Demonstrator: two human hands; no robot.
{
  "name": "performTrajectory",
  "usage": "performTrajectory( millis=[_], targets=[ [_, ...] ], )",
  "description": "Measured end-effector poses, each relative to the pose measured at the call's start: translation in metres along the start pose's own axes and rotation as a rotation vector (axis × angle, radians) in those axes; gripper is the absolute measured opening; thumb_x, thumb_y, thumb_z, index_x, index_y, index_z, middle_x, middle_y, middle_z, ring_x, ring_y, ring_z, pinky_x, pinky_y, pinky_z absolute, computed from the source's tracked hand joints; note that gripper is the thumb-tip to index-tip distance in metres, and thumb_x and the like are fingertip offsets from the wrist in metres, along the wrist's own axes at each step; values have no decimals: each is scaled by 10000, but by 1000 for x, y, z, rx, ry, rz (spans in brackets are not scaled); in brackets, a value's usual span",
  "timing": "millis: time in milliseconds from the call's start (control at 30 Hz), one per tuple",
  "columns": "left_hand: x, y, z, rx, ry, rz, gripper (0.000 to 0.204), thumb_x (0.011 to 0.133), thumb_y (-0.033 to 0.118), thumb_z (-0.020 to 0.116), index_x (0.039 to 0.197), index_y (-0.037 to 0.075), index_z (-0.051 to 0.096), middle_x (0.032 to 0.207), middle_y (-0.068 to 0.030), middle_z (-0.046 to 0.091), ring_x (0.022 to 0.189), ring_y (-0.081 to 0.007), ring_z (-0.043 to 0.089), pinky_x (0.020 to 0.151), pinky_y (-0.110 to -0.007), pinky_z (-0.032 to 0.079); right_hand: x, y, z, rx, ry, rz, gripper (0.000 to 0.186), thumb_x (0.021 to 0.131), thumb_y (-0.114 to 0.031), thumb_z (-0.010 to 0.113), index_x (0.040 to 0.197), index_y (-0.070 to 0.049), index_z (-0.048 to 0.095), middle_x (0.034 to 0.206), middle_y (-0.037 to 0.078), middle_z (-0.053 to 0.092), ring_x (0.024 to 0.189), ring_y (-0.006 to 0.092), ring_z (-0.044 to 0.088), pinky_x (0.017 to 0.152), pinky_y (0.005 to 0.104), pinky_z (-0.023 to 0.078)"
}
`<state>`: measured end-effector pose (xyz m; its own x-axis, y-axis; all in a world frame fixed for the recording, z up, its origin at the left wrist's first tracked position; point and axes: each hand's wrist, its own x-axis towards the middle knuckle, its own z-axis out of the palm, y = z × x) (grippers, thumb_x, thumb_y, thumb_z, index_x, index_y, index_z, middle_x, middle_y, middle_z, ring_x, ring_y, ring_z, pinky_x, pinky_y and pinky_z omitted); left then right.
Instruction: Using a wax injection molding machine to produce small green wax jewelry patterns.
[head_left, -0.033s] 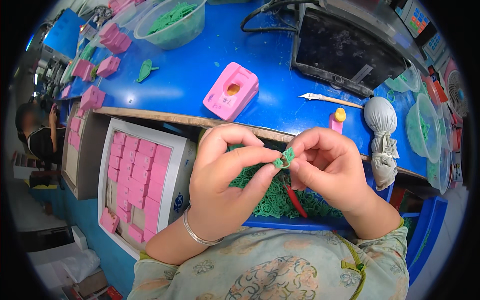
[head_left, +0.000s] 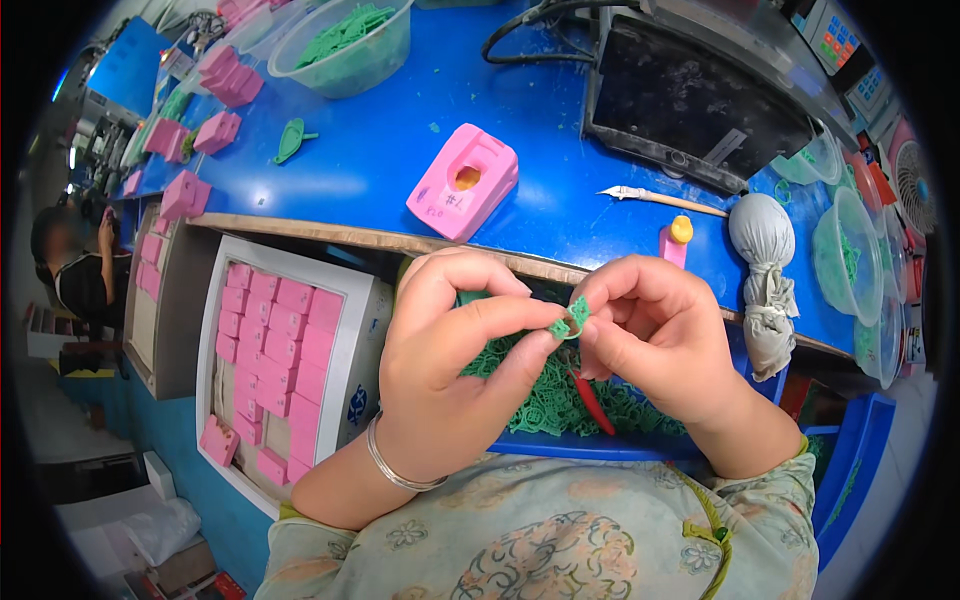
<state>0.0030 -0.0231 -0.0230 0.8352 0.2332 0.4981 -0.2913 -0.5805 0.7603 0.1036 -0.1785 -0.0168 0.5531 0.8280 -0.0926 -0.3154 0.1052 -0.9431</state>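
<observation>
A small green openwork piece, ring-like with a thin curved band (head_left: 579,311), is held between my two hands in front of my body. My left hand (head_left: 435,350) pinches its left end between thumb and fingers. At the other end, the thumb and fingertips of my right hand (head_left: 655,335) close on it, hiding part of the piece. Just below my hands lies a heap of green openwork pieces (head_left: 555,400) in a blue tray (head_left: 600,447). A red-handled tool (head_left: 593,402) rests on that heap, its head partly hidden.
On the blue table (head_left: 370,150) are a pink mould block (head_left: 465,185), a pointed tool (head_left: 665,200), a grey cloth bundle (head_left: 765,270) and a dark monitor (head_left: 700,100). A white box (head_left: 215,375) of pink blocks stands left. Clear bowls (head_left: 845,250) line the right; another (head_left: 350,75) stands far left.
The green piece has turned very slightly between my fingertips. Otherwise both hands stay in place.
</observation>
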Motion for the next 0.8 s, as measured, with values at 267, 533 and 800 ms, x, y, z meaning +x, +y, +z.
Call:
performTrajectory(
  millis=[267,533,800],
  targets=[
    [1,4,-3,92,-45,111,240,663,-12,696,884,61,636,914,-64,511,849,-209,485,762,-326,396,2,4,1,11,1,-4,97,835,-9,578,927,17,558,799,14,566,702,46,550,622,186,465],
    [1,4,-1,85,-48,149,251,655,-9,695,887,71,642,930,-57,520,884,-228,469,789,-345,392,1,2,2,18,9,2,78,854,-7,552,928,17,558,871,41,582,738,62,566,655,197,481],
    [1,6,-2,90,-68,138,254,662,-2,690,900,78,649,932,-55,523,888,-229,466,802,-352,387,2,6,2,16,13,-77,93,852,-2,549,941,20,564,901,48,581,748,71,567,646,199,476]
  ],
)
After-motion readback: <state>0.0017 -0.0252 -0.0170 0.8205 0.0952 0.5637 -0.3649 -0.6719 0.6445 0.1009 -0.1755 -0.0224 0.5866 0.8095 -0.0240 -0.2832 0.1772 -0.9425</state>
